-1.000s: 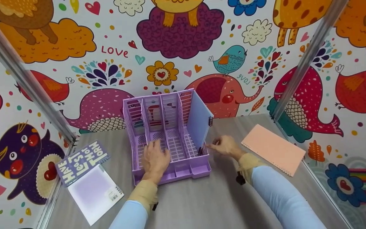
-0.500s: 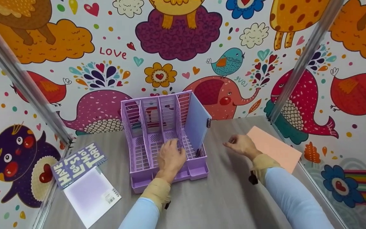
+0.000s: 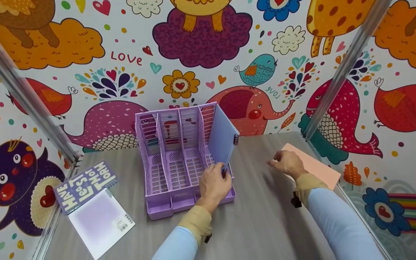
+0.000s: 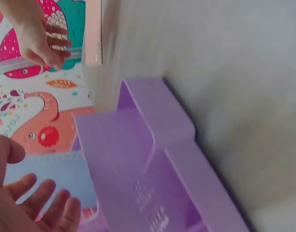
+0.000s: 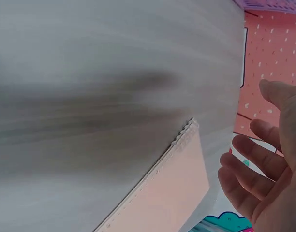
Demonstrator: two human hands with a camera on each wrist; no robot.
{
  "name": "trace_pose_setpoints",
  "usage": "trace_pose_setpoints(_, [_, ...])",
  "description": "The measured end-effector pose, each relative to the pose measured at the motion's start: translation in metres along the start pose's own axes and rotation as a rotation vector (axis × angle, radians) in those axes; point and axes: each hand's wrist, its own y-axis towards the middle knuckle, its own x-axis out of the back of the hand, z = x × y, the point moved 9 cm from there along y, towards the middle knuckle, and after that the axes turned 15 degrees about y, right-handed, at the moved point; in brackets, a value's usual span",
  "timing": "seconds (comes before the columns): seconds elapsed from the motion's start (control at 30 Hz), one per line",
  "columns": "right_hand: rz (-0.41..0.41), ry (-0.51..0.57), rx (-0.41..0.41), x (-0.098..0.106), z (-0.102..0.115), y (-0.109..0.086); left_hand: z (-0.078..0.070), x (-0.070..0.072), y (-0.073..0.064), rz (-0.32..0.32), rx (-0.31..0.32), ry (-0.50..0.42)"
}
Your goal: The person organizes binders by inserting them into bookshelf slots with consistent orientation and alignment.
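Observation:
My left hand [image 3: 215, 184] is over the front right of a purple desk file organizer [image 3: 159, 199]. Its fingers are loosely bent near the lower front edge of a blue spiral notebook [image 3: 223, 131], which stands upright in the rightmost slot. In the left wrist view, that hand's fingers [image 4: 39, 198] are spread and hold nothing; whether they touch the notebook I cannot tell. My right hand [image 3: 288, 163] hovers by a peach spiral notebook [image 3: 318, 168] lying on the table. Relaxed, bare fingers [image 5: 254, 154] show in the right wrist view, apart from that notebook.
Two more notebooks lie at the left of the table [image 3: 255, 224]: a blue one with lettering [image 3: 85, 189] and a white-and-purple spiral one [image 3: 99, 222] overlapping it. Patterned walls with metal posts [image 3: 345, 72] enclose the back and sides.
My left hand has moved right across the organizer's front toward the blue notebook. My right hand has drawn away from the organizer's right side toward the peach notebook.

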Motion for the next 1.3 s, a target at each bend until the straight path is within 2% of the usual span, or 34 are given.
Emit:
trace_pose_setpoints(0.1, [0.012,-0.011,-0.029,0.003,-0.006,0.002,-0.015,-0.004,-0.004,-0.009,-0.029,-0.048])
trace_pose_setpoints(0.23, [0.013,-0.004,-0.078,0.006,-0.013,-0.002,-0.032,-0.012,-0.01,0.021,-0.031,-0.117])
trace_pose_setpoints(0.3, [0.009,0.014,-0.101,0.007,-0.015,-0.005,-0.038,-0.018,-0.014,0.049,-0.018,-0.144])
trace_pose_setpoints(0.4, [0.008,0.003,-0.093,0.007,-0.014,-0.007,-0.046,-0.028,-0.02,0.1,0.008,-0.174])
trace_pose_setpoints(0.53, [-0.007,-0.084,-0.067,0.005,-0.017,-0.004,-0.046,-0.048,-0.03,0.194,0.081,-0.249])
trace_pose_setpoints(0.57, [-0.01,-0.097,-0.066,0.004,-0.017,-0.004,-0.043,-0.056,-0.033,0.219,0.107,-0.279])
trace_pose_setpoints(0.6, [0.0,-0.103,-0.057,0.003,-0.015,-0.006,-0.039,-0.072,-0.035,0.229,0.128,-0.3])
trace_pose_setpoints(0.8, [0.058,-0.038,-0.086,0.0,0.0,-0.027,-0.009,-0.178,-0.052,0.32,0.308,-0.466])
trace_pose_setpoints(0.9, [0.058,-0.083,-0.06,-0.001,0.006,-0.03,-0.009,-0.194,-0.061,0.387,0.39,-0.557])
trace_pose_setpoints(0.93, [0.052,-0.113,-0.043,-0.002,0.007,-0.03,-0.012,-0.194,-0.064,0.409,0.411,-0.578])
trace_pose_setpoints(0.97, [0.042,-0.145,-0.024,-0.004,0.008,-0.03,-0.016,-0.186,-0.067,0.437,0.431,-0.596])
trace_pose_setpoints(1.07, [0.032,-0.188,-0.013,-0.009,0.005,-0.029,-0.034,-0.148,-0.076,0.505,0.474,-0.642])
trace_pose_setpoints(1.17, [0.039,-0.188,-0.056,-0.014,-0.001,-0.03,-0.047,-0.115,-0.083,0.557,0.511,-0.67])
trace_pose_setpoints(1.3, [0.056,-0.158,-0.125,-0.015,-0.01,-0.034,-0.047,-0.112,-0.087,0.58,0.557,-0.694])
